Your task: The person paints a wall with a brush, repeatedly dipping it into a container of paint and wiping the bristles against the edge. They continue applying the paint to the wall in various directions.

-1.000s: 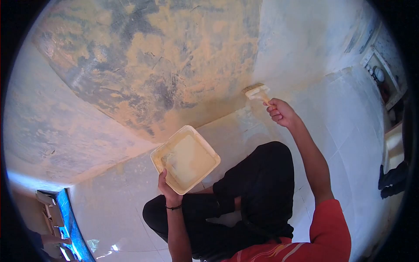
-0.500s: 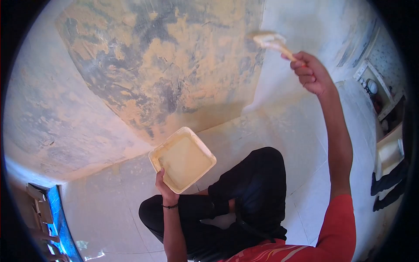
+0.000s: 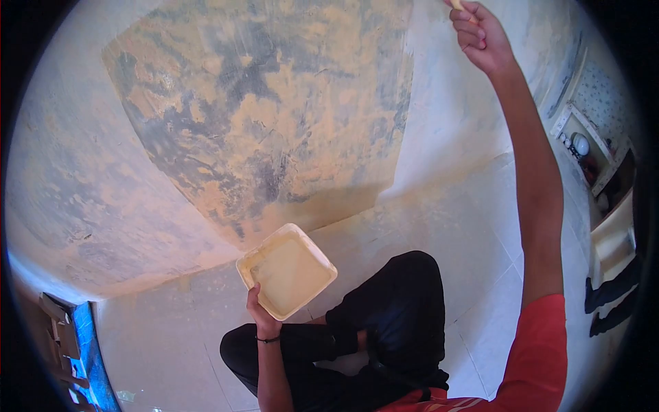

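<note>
My left hand (image 3: 263,314) is closed on the near corner of a square cream plastic tub (image 3: 314,250), thumb over its rim. Cream-yellow paint (image 3: 287,276) covers the bottom of the tub. Up at the top edge of the view, my right hand (image 3: 482,36) grips the pale handle of a paintbrush (image 3: 456,4); the bristles are cut off by the frame. Beyond the tub stands a wall (image 3: 268,103) with patchy yellow paint over grey.
My crossed legs in black trousers (image 3: 405,302) rest on the tiled floor (image 3: 171,343). A blue sheet (image 3: 90,353) lies at lower left. At the right are a white frame with small items (image 3: 583,147) and dark cloth-like shapes (image 3: 611,295).
My right hand has risen, taking the brush head out of view at the top. The tub and my left hand appear slightly lower in the frame; the view has tilted up a little.
</note>
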`<action>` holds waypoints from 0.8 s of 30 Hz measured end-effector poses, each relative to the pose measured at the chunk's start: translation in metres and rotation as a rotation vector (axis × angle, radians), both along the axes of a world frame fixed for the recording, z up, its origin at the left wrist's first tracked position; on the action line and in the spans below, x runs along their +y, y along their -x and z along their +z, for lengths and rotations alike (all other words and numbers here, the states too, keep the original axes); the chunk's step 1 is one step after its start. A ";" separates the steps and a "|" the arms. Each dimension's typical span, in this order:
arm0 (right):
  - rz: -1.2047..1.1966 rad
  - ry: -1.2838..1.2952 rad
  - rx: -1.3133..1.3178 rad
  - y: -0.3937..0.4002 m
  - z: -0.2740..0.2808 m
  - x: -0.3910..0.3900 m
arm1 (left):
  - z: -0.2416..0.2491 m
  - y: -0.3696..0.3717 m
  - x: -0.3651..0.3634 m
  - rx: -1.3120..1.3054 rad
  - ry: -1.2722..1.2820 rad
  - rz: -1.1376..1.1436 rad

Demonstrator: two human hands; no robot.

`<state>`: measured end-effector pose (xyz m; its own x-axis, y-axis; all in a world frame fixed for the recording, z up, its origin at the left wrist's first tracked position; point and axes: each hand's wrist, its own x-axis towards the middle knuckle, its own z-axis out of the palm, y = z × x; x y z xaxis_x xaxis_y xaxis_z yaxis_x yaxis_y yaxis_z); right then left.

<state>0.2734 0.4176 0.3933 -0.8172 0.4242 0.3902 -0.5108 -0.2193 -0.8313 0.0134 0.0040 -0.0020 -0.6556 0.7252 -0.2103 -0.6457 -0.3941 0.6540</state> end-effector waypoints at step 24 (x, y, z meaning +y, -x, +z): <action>-0.307 0.438 -0.331 -0.013 -0.296 -0.059 | -0.005 0.001 0.001 -0.004 0.008 -0.001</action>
<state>0.2867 0.3589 0.0972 -0.6803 0.7221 -0.1257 -0.3357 -0.4595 -0.8223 0.0121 0.0053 -0.0067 -0.6538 0.7243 -0.2187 -0.6487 -0.3878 0.6548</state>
